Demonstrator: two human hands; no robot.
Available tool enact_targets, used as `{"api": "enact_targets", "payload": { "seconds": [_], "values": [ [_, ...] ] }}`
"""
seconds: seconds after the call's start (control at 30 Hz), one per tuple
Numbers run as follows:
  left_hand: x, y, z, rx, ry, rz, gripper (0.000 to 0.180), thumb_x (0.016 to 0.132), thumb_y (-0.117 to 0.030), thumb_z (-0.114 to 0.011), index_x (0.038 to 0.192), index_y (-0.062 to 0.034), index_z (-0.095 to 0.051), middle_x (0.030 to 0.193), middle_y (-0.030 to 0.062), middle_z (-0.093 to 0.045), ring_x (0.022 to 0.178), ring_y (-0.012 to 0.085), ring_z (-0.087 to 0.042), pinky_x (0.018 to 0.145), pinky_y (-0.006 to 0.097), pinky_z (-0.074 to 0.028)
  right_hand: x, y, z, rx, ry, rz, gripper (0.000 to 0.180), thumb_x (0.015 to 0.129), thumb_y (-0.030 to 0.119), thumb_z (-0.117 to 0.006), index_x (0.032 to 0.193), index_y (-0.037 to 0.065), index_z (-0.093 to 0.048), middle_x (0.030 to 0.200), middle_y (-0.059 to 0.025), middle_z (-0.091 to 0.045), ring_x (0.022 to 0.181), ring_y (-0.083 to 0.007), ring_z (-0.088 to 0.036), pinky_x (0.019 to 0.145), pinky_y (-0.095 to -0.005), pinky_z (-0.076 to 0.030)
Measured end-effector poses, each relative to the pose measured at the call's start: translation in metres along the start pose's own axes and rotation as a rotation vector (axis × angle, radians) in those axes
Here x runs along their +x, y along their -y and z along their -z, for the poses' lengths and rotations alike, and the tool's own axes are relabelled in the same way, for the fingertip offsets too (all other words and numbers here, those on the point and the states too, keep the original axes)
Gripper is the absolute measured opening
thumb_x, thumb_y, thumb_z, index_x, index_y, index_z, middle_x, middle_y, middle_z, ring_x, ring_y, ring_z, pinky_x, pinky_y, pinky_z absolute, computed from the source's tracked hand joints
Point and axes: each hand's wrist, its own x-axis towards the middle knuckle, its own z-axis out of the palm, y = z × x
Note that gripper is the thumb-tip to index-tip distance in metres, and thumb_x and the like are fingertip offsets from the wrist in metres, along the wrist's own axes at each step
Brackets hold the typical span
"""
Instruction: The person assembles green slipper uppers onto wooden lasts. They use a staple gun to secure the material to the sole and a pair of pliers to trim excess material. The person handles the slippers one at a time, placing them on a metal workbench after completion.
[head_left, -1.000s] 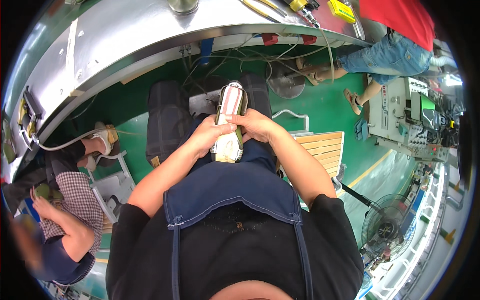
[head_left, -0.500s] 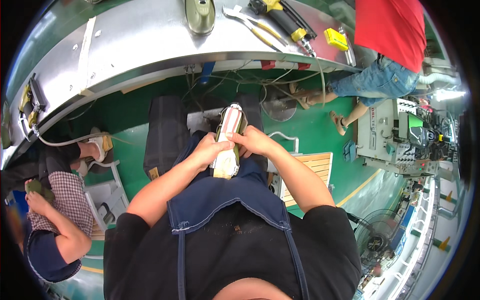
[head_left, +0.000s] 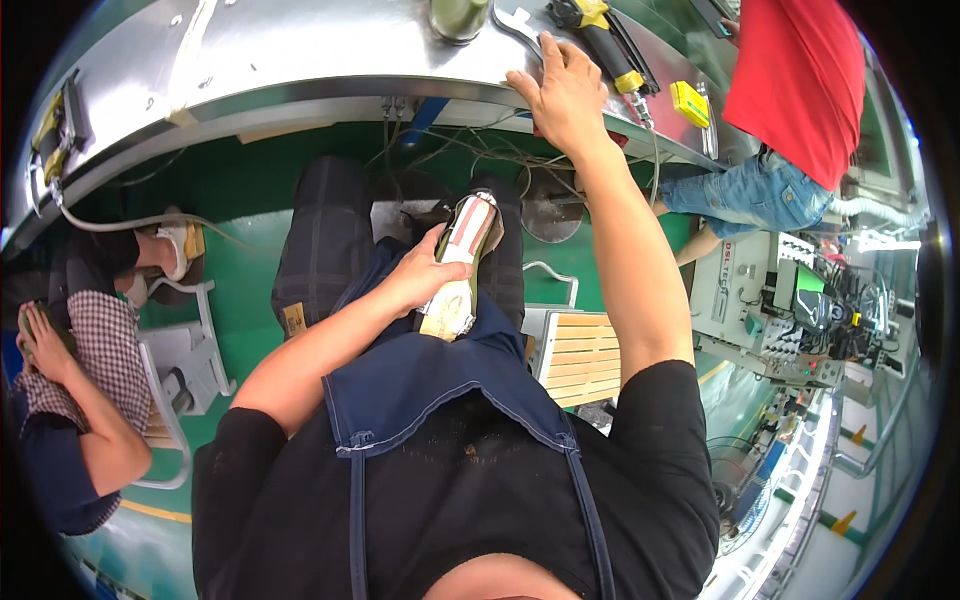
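Far left: a seated person in a checked shirt (head_left: 75, 345), beside a white chair frame (head_left: 190, 350) on the green floor (head_left: 240, 200).

My left hand (head_left: 420, 275) is curled around a shoe (head_left: 460, 265) resting upright on my lap, fingers wrapped about its middle. The shoe is olive and white with a tan sole end toward me; it lies against my blue apron (head_left: 440, 390), toe pointing toward the table.

My right hand (head_left: 565, 85) is stretched out, flat on the edge of the metal table (head_left: 300, 50), fingers spread, gripping nothing. Just beside it lie a wrench (head_left: 515, 25) and a yellow-and-black power tool (head_left: 605, 45); whether my fingertips touch the wrench I can't quite tell at this bend of the lens. A round olive object (head_left: 458, 15) sits on the table left of the hand. A small yellow block (head_left: 690, 100) lies further right.

Below the arm, a wooden slatted stool (head_left: 580, 355). Far right: a person in a red shirt (head_left: 800, 80) and jeans, near a grey machine (head_left: 770, 300).
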Motion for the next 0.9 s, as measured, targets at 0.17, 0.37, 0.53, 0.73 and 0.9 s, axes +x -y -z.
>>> {"api": "enact_targets", "payload": {
  "seconds": [0.17,0.37,0.53,0.73,0.9],
  "values": [
    [0.0,0.0,0.001,0.13,-0.011,-0.027,0.105,0.08,-0.03,-0.08,0.164,0.0005,-0.026,0.144,0.027,-0.06,0.131,0.0332,-0.062,0.109,0.037,-0.047,-0.039,0.024,0.047,-0.056,0.185,0.108,0.04,0.094,0.025,-0.073,0.125,0.007,-0.056,0.11,-0.016,-0.064,0.102,-0.0415,-0.063,0.084,-0.0553,-0.047],
    [0.0,0.0,0.0,0.164,-0.028,-0.058,0.099,0.083,-0.024,-0.079,0.165,-0.0035,-0.028,0.136,0.0214,-0.066,0.119,0.0255,-0.067,0.103,0.034,-0.05,-0.103,0.048,0.091,0.623,0.843,-0.224,0.016,0.1,0.006,-0.054,0.115,0.001,-0.051,0.092,-0.0257,-0.066,0.081,-0.0436,-0.065,0.075,-0.0467,-0.052],
    [-0.004,-0.009,0.001,0.209,-0.04,-0.031,0.101,0.081,-0.028,-0.08,0.165,-0.0038,-0.028,0.135,0.0225,-0.066,0.118,0.0283,-0.067,0.102,0.035,-0.05,-0.128,0.07,0.11,0.417,1.117,-0.062,0.018,0.097,-0.001,-0.054,0.114,-0.004,-0.05,0.097,-0.0354,-0.068,0.1,-0.0538,-0.065,0.081,-0.0598,-0.048],
    [-0.003,-0.009,0.002,0.237,-0.04,-0.04,0.105,0.079,-0.032,-0.08,0.165,-0.0039,-0.027,0.133,0.0244,-0.066,0.119,0.0317,-0.067,0.103,0.036,-0.05,-0.13,0.08,0.107,0.294,1.184,-0.073,0.034,0.095,-0.004,-0.047,0.129,-0.006,-0.051,0.104,-0.0347,-0.069,0.106,-0.051,-0.067,0.089,-0.0577,-0.05],
    [-0.005,-0.015,0.006,0.233,0.019,-0.004,0.113,0.077,-0.038,-0.079,0.165,0.001,-0.02,0.151,0.0295,-0.053,0.139,0.0376,-0.055,0.113,0.038,-0.043,-0.121,0.081,0.111,0.259,1.239,-0.046,0.035,0.094,-0.004,-0.046,0.128,-0.007,-0.051,0.105,-0.0342,-0.07,0.107,-0.0499,-0.067,0.09,-0.0562,-0.051]
  ]
}}
